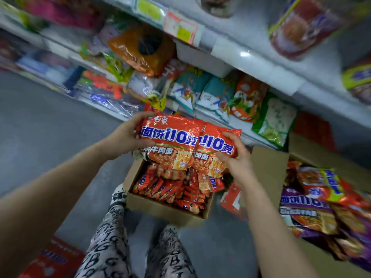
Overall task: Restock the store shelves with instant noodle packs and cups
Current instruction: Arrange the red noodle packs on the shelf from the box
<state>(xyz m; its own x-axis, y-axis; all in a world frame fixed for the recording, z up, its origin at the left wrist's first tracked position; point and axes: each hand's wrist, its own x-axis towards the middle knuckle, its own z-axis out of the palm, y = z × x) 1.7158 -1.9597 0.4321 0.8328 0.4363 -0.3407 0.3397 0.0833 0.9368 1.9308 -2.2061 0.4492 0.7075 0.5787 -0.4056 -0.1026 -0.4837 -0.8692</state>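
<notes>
Two red-orange instant noodle packs overlap side by side above an open cardboard box [140,203]. My left hand [125,135] grips the left pack [168,137] by its left edge. The right pack [216,145] is held at its right edge by my right hand [235,159], thumb on the front. Several more red packs [172,187] fill the box on the floor. Just beyond the held packs runs a low shelf [257,137] stocked with teal, orange and green noodle packs.
A second cardboard box [267,167] at the right holds purple and red multipacks [313,205]. Upper shelves with price tags [180,29] hang overhead. A red carton [54,259] lies at the lower left on the grey floor. My patterned trouser legs [112,237] stand before the box.
</notes>
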